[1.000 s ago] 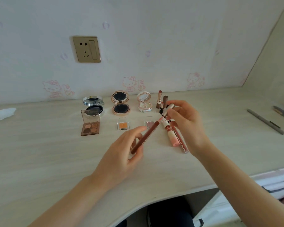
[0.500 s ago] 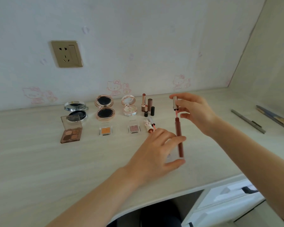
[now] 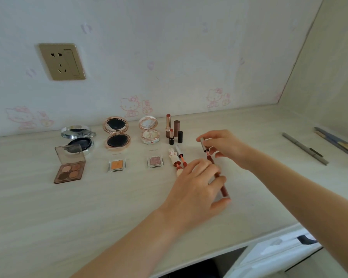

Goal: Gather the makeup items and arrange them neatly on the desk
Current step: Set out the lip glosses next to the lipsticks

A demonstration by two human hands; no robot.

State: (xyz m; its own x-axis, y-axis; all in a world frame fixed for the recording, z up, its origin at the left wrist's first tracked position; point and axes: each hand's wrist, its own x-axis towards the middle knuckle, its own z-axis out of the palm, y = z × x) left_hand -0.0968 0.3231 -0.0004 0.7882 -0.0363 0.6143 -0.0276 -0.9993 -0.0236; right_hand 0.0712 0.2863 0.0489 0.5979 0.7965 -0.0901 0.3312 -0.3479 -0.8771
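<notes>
From the head view, the left hand (image 3: 197, 187) holds the brown tube (image 3: 222, 187) of a lip gloss low over the near right part of the pale wooden desk (image 3: 38, 207), its fingers (image 3: 204, 167) and thumb clamped around the tube, which slants away from the person. The right hand (image 3: 227, 146) is just beyond it, fingers pinched on the silver wand cap (image 3: 203, 144), whose tip stands at the tube's mouth. To the left of the hands two more lip glosses (image 3: 179, 159) lie side by side, partly hidden by the left hand. Farther back stand two opened lipsticks (image 3: 169, 129) with their caps (image 3: 178, 130) beside them. A row of open compacts runs along the far side: a silver one (image 3: 78, 139), a rose-gold one (image 3: 117, 133) and a small white one (image 3: 149, 131). In front of these lie a four-pan eyeshadow palette (image 3: 69, 166), an orange single shadow (image 3: 117, 165) and a pinkish single shadow (image 3: 155, 161). At far right a grey pen (image 3: 304, 148) lies on the desk, well apart from the makeup. A wall socket (image 3: 61, 61) sits on the wall above the left end.
</notes>
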